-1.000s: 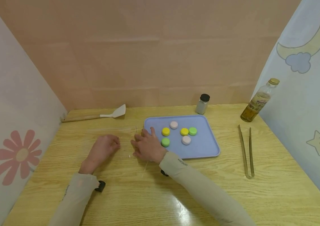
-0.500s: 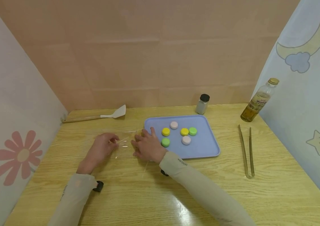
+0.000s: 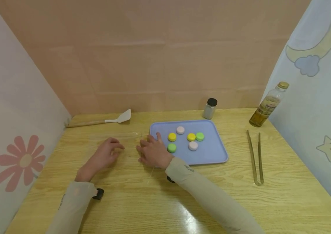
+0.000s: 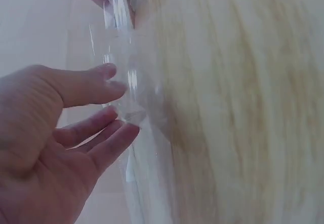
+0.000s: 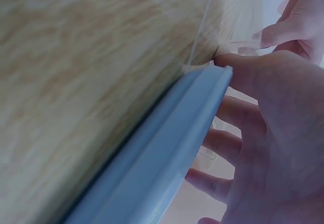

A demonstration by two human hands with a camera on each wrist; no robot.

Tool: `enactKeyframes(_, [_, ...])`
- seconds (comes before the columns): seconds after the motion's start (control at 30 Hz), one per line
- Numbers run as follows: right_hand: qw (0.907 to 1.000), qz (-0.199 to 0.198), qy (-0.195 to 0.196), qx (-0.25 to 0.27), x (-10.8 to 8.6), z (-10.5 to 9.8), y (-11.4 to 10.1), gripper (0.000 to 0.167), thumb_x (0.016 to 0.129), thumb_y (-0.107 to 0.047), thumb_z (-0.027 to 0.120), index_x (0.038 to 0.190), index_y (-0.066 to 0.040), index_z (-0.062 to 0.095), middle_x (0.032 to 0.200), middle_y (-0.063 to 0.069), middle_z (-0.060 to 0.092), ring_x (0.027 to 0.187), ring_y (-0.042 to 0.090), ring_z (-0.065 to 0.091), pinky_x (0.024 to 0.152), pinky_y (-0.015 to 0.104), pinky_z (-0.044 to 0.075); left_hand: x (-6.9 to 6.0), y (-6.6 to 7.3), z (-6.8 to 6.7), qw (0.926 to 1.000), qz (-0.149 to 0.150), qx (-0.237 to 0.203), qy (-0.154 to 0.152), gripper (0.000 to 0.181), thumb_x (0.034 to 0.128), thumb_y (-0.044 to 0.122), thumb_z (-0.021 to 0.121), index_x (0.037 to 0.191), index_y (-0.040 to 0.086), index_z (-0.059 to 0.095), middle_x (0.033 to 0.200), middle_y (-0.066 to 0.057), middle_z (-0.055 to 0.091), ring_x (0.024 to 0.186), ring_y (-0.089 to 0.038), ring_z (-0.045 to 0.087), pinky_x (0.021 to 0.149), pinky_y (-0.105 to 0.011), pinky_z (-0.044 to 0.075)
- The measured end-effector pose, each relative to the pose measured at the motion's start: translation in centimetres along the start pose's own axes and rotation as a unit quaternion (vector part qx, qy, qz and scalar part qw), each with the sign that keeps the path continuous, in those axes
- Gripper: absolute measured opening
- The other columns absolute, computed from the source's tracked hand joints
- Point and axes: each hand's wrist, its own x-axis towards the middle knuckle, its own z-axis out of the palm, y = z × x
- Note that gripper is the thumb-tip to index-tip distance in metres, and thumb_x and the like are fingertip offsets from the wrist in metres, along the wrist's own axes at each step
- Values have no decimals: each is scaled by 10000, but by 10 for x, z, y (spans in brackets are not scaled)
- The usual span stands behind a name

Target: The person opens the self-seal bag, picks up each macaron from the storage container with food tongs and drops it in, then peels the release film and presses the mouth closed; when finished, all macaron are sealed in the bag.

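Observation:
A clear plastic sheet or bag [image 3: 118,135] lies on the table, hard to make out. Over it is my left hand [image 3: 104,154], with thumb and fingers apart. In the left wrist view, my left fingertips [image 4: 124,133] are against or just beside the clear plastic [image 4: 147,89]; contact is unclear. My right hand [image 3: 154,152] rests with spread fingers at the plastic's right end and the left edge of a blue tray [image 3: 212,157]. The right wrist view shows those fingers by the tray's rim [image 5: 167,148]. Yellow [image 3: 172,136], green [image 3: 171,148] and pale pink macarons [image 3: 193,145] sit on the tray.
A white-bladed spatula [image 3: 121,117] lies at the back left. Behind the tray stands a small black-capped jar [image 3: 209,110]. An oil bottle [image 3: 266,107] is at the back right, with metal tongs [image 3: 256,162] in front of it. Fabric walls surround the table's back and sides.
My left hand pinched and lifted a bit of the clear plastic half a second ago; now its fingers have parted and the plastic lies flatter. My right hand has stayed in place.

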Motion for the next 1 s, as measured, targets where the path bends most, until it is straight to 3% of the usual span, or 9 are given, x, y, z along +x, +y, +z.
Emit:
enactKeyframes(0.1, [10000, 3, -40, 23, 0, 0, 0, 533, 1002, -599, 516, 1475, -354, 533, 1492, -74, 502, 1374, 280, 408, 1125, 630, 258, 0, -1, 1, 9998, 125, -2, 160, 150, 907, -75, 675, 1023, -6, 741, 1278, -307, 521, 1013, -433, 610, 839, -565, 534])
enactKeyframes(0.23, [10000, 4, -64, 29, 0, 0, -1, 523, 1004, -590, 522, 1470, -354, 535, 1481, -80, 505, 1368, 276, 409, 1125, 632, 255, 1, -5, 4, 9995, 72, -145, 280, 155, 886, -82, 714, 1035, -43, 725, 1220, -291, 550, 959, -418, 643, 812, -533, 560])
enactKeyframes(0.47, [9999, -4, -85, 123, 1, -2, 0, 531, 1000, -585, 535, 1474, -346, 535, 1506, -69, 489, 1410, 296, 362, 1139, 643, 211, 0, -8, 4, 9949, -417, -661, 639, 247, 851, -105, 740, 1082, -105, 651, 1266, -306, 506, 992, -466, 660, 822, -494, 581])
enactKeyframes(0.6, [9997, 17, -148, 191, 1, -3, 1, 534, 1002, -580, 536, 1479, -341, 531, 1508, -72, 483, 1423, 297, 344, 1145, 640, 201, -3, -6, -1, 9930, -337, -749, 850, 123, 869, -72, 747, 973, -87, 683, 1295, -316, 500, 995, -460, 647, 838, -522, 565])
enactKeyframes(0.7, [9996, 32, -136, 248, 0, -3, 1, 533, 998, -574, 548, 1475, -337, 537, 1504, -71, 487, 1414, 291, 352, 1145, 632, 206, -4, -5, -6, 9939, -97, -427, 1012, 41, 879, -41, 752, 905, -59, 726, 1224, -277, 567, 1007, -431, 626, 835, -541, 549])
enactKeyframes(0.8, [9996, 30, -106, 262, 0, -3, 1, 526, 997, -567, 556, 1470, -338, 542, 1497, -70, 492, 1397, 282, 365, 1143, 624, 214, -4, -3, -10, 9953, 106, 66, 963, 49, 875, -51, 745, 923, -49, 748, 1123, -225, 643, 986, -404, 640, 809, -533, 550])
enactKeyframes(0.87, [9996, 31, -114, 263, 1, -2, 1, 524, 999, -565, 554, 1472, -340, 539, 1499, -71, 491, 1393, 279, 366, 1143, 623, 210, -4, -2, -13, 9958, 113, 349, 837, 84, 881, -71, 726, 953, -38, 751, 1073, -190, 681, 971, -381, 656, 801, -525, 550])
enactKeyframes(1.0, [9996, 37, -167, 243, 1, -2, 1, 523, 1004, -569, 540, 1477, -346, 531, 1501, -78, 485, 1390, 276, 362, 1145, 626, 198, -4, 0, -18, 9971, -69, 458, 608, 78, 904, -59, 703, 967, -21, 730, 987, -143, 719, 912, -329, 676, 774, -501, 546])
